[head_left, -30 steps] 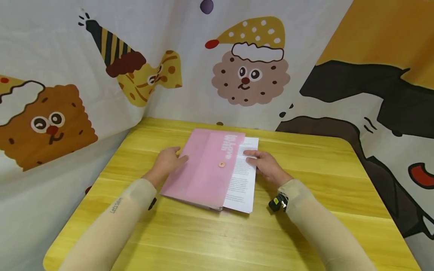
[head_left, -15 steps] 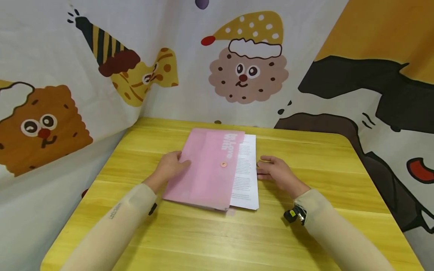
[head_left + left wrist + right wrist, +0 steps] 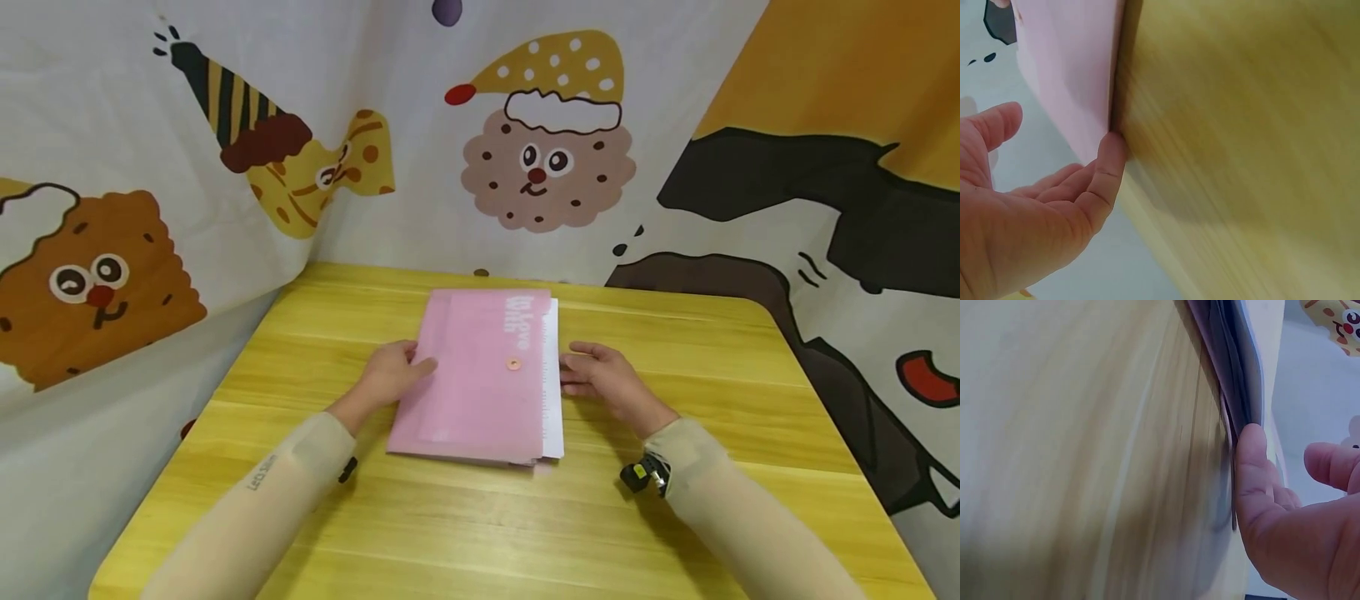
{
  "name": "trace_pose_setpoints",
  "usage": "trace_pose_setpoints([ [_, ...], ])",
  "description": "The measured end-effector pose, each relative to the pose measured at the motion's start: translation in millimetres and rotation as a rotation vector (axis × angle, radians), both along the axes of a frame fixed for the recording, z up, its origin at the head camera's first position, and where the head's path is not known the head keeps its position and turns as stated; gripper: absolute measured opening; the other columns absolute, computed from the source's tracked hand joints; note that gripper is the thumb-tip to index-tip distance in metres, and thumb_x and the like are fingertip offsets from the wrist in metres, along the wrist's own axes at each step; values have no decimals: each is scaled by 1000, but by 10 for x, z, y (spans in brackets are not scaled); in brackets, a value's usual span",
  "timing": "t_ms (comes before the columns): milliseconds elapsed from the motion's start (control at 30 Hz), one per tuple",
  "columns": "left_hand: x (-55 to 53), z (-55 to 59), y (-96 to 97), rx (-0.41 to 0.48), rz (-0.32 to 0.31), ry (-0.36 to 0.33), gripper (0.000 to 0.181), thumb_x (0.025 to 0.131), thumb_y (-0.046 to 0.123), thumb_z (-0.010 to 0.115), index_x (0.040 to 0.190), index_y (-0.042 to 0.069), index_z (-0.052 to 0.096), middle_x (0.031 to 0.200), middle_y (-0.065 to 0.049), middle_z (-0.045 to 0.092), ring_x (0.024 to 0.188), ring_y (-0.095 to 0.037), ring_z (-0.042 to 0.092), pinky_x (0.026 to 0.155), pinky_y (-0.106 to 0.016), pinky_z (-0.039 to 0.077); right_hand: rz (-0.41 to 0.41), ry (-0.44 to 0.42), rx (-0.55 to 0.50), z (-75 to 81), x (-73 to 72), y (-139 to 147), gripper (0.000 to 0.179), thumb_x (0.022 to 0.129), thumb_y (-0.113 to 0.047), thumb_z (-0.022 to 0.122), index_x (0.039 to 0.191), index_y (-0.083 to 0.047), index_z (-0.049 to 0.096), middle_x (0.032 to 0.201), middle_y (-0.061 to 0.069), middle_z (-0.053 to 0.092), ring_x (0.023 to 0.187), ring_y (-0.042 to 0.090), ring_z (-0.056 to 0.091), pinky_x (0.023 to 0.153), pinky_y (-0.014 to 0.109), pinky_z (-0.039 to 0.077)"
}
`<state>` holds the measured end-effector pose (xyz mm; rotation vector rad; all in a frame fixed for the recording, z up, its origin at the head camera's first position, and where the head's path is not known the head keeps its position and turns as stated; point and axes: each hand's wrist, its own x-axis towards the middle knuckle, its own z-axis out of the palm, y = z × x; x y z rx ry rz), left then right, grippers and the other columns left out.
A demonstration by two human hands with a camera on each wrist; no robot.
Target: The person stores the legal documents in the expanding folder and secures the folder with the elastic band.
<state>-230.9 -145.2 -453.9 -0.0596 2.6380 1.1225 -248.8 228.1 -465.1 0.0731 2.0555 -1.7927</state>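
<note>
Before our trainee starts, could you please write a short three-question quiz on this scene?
1. True or false: the pink folder hides the papers completely.
2. Which hand is nearer the papers' exposed edge?
A) left
B) right
3. Fill in: the folder lies on a yellow ___.

Key:
1. False; a white strip shows beyond the flap.
2. B, the right hand.
3. Table.

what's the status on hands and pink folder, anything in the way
Left hand touching left edge of pink folder, right hand touching edge of white papers. Folder on table, papers jutting out right side. No obstruction seen.
</note>
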Motion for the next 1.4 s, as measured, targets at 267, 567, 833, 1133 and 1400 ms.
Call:
trace_pose_setpoints([
  [267,-7,-21,67,13,0,21,73,106,41,62,159,-6,43,158,-26,53,146,-39,54,119,-51,48,-42,-56,-55,-18,-79,-169,68,111,-21,57,167,1,26,147,28,62,103,15,76,90,31,64],
  [567,1,-2,94,15,-1,43,72,106,40,61,159,-6,44,159,-26,53,146,-40,54,119,-52,48,-3,-102,-193,-56,-146,-211,54,115,-27,46,156,7,41,122,8,76,101,13,73,88,31,62],
  [833,17,3,98,32,25,64,64,108,35,60,155,-7,49,151,-29,59,140,-41,59,115,-52,51,-15,-86,-134,-44,-146,-247,65,113,-29,50,164,6,28,113,3,70,94,12,71,84,31,62],
  [1133,20,-36,58,36,20,54,63,107,35,61,155,-5,50,153,-26,59,141,-40,57,116,-52,50,-21,-66,-41,-65,-139,-242,70,112,-30,53,167,2,24,142,22,60,97,14,72,86,30,63],
  [1400,2,-48,60,-141,-140,203,70,103,40,67,155,-4,51,147,-25,64,139,-44,58,118,-56,48,-23,-66,-44,-94,-119,-193,69,111,-28,57,166,1,29,135,18,67,96,14,74,87,31,64],
])
